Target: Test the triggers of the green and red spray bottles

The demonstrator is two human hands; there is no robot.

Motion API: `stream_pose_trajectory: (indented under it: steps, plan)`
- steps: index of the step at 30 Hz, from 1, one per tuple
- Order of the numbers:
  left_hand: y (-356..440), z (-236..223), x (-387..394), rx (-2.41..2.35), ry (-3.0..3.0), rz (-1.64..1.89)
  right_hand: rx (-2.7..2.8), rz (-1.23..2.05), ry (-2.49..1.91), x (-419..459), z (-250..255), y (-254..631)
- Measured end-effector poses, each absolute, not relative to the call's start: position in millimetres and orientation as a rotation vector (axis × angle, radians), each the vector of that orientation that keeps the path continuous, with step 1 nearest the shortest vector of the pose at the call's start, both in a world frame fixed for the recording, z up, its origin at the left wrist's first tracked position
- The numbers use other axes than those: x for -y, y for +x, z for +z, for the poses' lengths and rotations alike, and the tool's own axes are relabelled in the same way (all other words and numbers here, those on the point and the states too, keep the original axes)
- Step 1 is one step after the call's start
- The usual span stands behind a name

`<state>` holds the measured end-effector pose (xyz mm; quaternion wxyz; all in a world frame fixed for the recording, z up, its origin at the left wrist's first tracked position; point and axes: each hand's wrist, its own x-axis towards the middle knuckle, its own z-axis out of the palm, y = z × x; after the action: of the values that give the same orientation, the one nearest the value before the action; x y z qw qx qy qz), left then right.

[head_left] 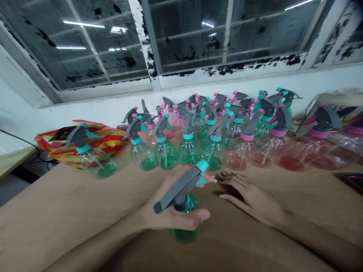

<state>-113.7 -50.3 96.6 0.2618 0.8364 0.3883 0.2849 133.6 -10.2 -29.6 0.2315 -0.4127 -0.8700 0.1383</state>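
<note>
My left hand (167, 211) is wrapped round a green spray bottle (185, 234) with a grey and turquoise trigger head. The bottle is close to me at the middle of the table, its head tilted. To its right, my right hand (252, 198) is held low over the table with its fingers stretched toward the bottle; nothing is in it. Behind both hands stand several more green spray bottles (166, 155), and pink spray bottles (262, 156) continue the row to the right. One green bottle (98, 162) stands apart on the left.
The wooden table (51, 211) reaches up to a white wall below the windows (93, 41). A red and yellow plastic bag (113, 136) lies behind the left bottle. At the right edge is a dark flat object (350, 183). A cable (17, 136) hangs at the left.
</note>
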Motion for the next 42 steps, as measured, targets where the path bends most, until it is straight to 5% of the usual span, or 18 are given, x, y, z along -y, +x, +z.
stream_pose_trajectory:
  steps: [42]
  plan:
    - [-103,73,56,-1.081,2.057,1.116,2.410,0.280,-1.104,9,-36,136]
